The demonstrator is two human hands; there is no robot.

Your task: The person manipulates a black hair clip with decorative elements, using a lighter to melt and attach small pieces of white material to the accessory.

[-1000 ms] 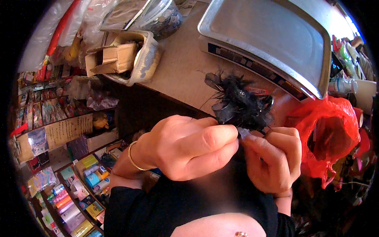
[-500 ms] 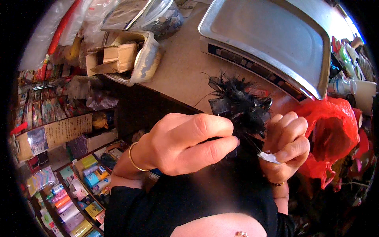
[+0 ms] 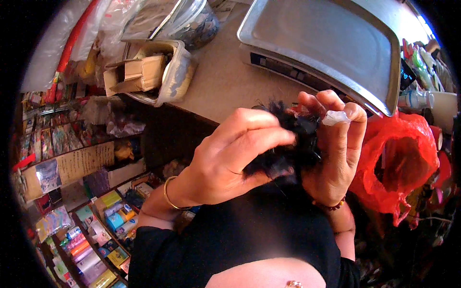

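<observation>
A black feathery ornament [image 3: 300,137] with shiny dark parts hangs between my two hands, in front of my black top. My left hand [image 3: 230,153], with a gold bangle on its wrist, curls its fingers round the ornament's left side. A small crumpled white scrap [image 3: 335,117], perhaps paper or plastic, is pinched between the thumb and a finger of my right hand [image 3: 338,149]. That hand is upright against the ornament's right side, its other fingers bent behind. My fingers hide much of the ornament.
Beyond my hands a scale with a metal tray [image 3: 321,41] stands on the counter [image 3: 221,81]. A plastic tub [image 3: 180,72] with a cardboard box sits at the counter's left. To the right hangs a red plastic bag [image 3: 403,158]. Shelves of small packaged goods [image 3: 96,240] lie lower left.
My right hand has risen and turned upright, carrying the white scrap up with it. My left hand has loosened from a tight pinch and wrapped round the ornament, which has come nearer my body.
</observation>
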